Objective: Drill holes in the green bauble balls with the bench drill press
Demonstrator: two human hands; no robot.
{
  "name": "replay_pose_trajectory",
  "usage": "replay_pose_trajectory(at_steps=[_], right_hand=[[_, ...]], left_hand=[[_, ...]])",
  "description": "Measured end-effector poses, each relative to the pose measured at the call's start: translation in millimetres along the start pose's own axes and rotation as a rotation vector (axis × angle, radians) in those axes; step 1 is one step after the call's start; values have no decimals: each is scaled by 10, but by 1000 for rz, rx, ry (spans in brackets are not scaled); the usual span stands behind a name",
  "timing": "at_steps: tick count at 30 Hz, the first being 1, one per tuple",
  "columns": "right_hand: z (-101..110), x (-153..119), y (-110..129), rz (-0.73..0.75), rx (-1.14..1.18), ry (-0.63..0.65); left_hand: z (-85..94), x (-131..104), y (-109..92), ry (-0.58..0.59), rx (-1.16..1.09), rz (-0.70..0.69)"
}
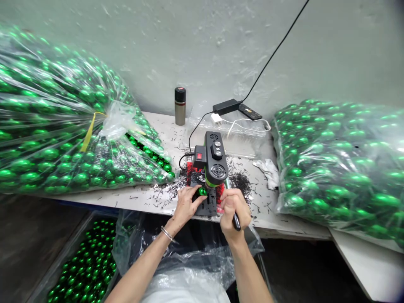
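Note:
My left hand (187, 203) pinches a shiny green ball (203, 191) between thumb and fingers, beneath the head of a small black bench machine (216, 158). The ball sits over the machine's black slotted base plate (206, 209). To the right of the machine, my right hand (235, 208) is wrapped round a black handle (236, 221), whose lower end sticks out below the fist. Whether that handle joins the machine is hidden by the hand. A red rocker switch (199, 156) shows on the machine's side box.
Clear bags of green balls stand left (63, 126) and right (334, 168). Dark shavings (240, 182) litter the table around the machine. Behind are a bottle (180, 107), a black power adapter (226, 107) and cables. A crumpled white glove (269, 172) lies right; a bin of balls (88, 256) stands below left.

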State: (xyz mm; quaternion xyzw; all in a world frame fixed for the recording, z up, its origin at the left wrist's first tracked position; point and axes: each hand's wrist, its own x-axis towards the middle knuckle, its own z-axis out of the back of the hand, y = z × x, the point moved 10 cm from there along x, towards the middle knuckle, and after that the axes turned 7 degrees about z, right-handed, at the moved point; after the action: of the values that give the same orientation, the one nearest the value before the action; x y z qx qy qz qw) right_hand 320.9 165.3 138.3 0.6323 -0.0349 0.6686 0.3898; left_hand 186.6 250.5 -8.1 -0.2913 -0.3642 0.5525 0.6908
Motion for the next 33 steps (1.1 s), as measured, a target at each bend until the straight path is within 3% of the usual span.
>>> replay_pose_trajectory(at_steps=[15,26,33], right_hand=[[-8,-61,-20,2,-6,14],[-50,-523,-214,100,-95,-91],[-78,-578,-254,98,-80,-107]], left_hand=[[-56,-69,-147,-12,94,-131],[-38,-86,-160,-55,59,-179],[-54,-90,-157,-35,56,-184]])
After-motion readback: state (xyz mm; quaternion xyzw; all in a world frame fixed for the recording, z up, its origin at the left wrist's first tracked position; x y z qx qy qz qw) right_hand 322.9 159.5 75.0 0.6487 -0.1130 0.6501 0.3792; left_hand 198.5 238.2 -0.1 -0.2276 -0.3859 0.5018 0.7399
